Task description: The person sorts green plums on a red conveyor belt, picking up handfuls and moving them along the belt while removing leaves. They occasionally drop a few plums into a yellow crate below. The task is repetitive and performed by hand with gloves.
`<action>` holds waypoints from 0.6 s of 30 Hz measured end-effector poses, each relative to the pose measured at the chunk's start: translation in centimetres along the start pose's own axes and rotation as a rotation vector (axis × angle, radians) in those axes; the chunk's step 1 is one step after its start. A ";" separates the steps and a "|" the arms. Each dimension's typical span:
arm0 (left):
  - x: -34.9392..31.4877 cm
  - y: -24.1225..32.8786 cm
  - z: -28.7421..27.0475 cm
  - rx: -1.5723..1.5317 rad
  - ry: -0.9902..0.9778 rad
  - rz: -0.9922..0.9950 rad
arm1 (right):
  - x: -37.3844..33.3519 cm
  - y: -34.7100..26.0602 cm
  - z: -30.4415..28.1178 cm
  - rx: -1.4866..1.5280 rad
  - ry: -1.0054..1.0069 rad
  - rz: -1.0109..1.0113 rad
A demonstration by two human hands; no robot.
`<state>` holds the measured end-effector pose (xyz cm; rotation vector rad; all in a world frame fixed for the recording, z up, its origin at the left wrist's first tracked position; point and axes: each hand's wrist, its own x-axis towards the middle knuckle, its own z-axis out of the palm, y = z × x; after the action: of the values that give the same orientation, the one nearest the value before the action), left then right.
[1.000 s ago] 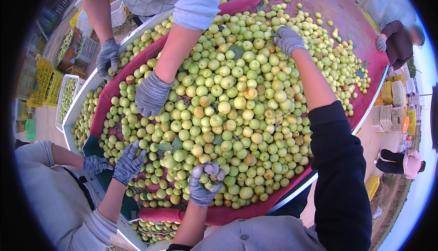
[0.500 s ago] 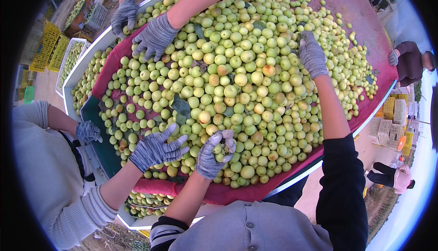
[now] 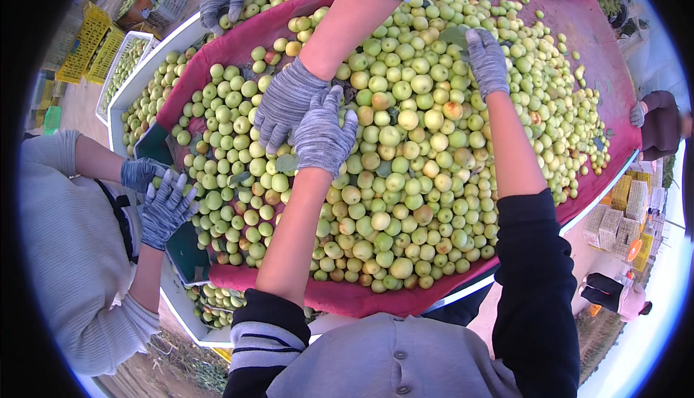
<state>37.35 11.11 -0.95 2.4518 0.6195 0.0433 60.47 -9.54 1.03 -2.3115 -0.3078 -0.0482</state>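
Reaching over the heap, we spread our left hand [image 3: 323, 136], in a knitted grey glove, flat and fingers apart on the smooth round green fruit [image 3: 405, 181]. Our right hand [image 3: 486, 60] lay farther off, its fingers together on a leaf. The fruit filled the red cloth [image 3: 578, 29] almost to its edges. A co-worker's gloved hand [image 3: 285, 101] touched ours on the left.
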 end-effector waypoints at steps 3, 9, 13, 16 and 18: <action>1.8 1.8 1.1 0.168 -0.041 0.076 | -5.3 -1.7 -1.4 0.283 -0.096 0.048; 5.2 1.8 0.4 0.344 -0.221 -0.031 | -12.5 -4.7 3.0 -0.377 -0.421 -0.574; 5.9 -0.1 -0.1 0.363 -0.212 0.013 | -12.8 -6.1 5.9 -0.734 -0.527 -0.617; 4.9 -0.9 0.3 0.385 -0.116 0.163 | -13.3 -7.0 5.6 -0.825 -0.574 -0.606; 4.5 -1.4 0.3 0.306 -0.145 0.209 | -14.1 -7.2 4.2 -0.851 -0.612 -0.481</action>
<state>40.79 13.87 -2.49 2.7768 0.3234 -0.1555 44.81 -4.69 1.45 -2.9729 -1.3706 0.3616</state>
